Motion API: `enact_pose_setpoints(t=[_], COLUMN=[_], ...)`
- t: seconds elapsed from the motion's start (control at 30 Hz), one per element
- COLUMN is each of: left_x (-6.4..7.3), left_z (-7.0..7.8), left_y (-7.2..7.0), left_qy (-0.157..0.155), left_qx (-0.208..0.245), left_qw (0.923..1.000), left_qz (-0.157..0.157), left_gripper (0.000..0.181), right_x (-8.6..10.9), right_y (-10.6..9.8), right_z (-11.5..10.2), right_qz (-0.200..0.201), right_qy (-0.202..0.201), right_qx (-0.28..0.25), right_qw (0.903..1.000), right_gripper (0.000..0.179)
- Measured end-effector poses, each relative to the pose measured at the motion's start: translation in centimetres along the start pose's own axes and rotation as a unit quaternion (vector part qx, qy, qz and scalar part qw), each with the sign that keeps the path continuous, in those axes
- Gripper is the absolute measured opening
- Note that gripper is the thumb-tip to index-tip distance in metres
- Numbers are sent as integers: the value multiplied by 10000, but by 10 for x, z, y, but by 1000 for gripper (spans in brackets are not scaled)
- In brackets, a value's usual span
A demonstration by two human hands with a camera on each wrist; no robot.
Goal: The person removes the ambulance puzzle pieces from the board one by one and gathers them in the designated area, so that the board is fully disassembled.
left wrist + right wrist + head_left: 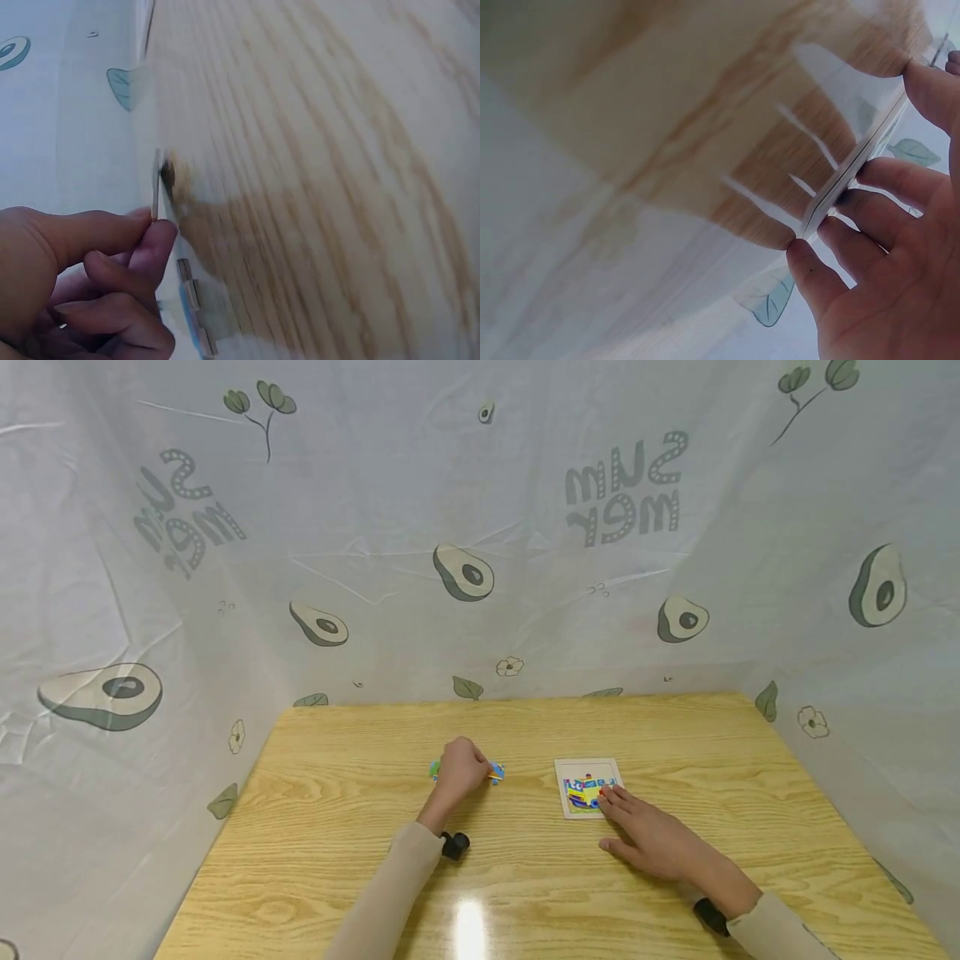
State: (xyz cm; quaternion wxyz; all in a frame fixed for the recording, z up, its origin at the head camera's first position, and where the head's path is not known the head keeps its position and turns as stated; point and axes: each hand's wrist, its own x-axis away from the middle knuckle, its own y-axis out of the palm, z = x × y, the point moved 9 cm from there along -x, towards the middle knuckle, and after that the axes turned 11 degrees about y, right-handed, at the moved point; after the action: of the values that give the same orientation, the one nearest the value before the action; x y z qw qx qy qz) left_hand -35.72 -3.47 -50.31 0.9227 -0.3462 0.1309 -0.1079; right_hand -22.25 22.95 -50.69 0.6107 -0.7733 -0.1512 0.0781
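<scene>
My left hand (pixel 460 770) is over several colourful jigsaw puzzle pieces (pixel 497 772) at the middle of the table. Between thumb and index finger it pinches a thin jigsaw piece (pixel 156 184), seen edge-on in the left wrist view. Other pieces (pixel 196 319) lie beside those fingers on the wood, partly hidden by the hand in the head view. To the right lies a square puzzle board (pixel 588 816) with a pale frame and a picture of a yellow vehicle in it. The fingers of my right hand (pixel 660 839), nearly straight, rest on the board's right side.
The wooden table (pixel 517 860) reaches back to a pale curtain (pixel 390 635) printed with avocados and leaves, which also runs along both sides. Each wrist wears a black camera; the left one (pixel 455 846) is plain to see.
</scene>
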Motion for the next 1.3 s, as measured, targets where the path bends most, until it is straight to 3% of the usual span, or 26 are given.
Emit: enact_pose_setpoints(t=[0.1,0.27,0.47,0.8,0.9,1.07,1.17,1.3], left_x=[-1,-1,0,1,-2,-6,-6,-2], left_z=[3,6,4,6,15,42,60,81], left_y=[1,2,6,6,3,7,22,55], left_qy=[24,124,108,75,290,907,1219,1543], left_qx=[-184,-295,-473,-402,-315,-281,-470,-846], left_qw=[9998,9991,9977,9984,9984,9934,9875,9754], left_qz=[-78,-266,-467,-395,-368,-647,-879,-1330], left_gripper=[25,8,16,16,20,23,21,19], right_x=[0,0,0,0,0,0,0,0], right_y=[0,-1,-2,0,-2,-2,-2,-6], right_z=[0,-1,-1,-1,-2,-8,-10,-9], right_qz=[12,4,18,-34,-16,-141,-214,-115], right_qy=[4,8,32,14,2,-65,-45,-48], right_qx=[6,8,11,-27,51,205,247,375], right_qw=[10000,10000,10000,10000,10000,9997,9995,9992], right_gripper=[67,66,66,67,67,66,66,65])
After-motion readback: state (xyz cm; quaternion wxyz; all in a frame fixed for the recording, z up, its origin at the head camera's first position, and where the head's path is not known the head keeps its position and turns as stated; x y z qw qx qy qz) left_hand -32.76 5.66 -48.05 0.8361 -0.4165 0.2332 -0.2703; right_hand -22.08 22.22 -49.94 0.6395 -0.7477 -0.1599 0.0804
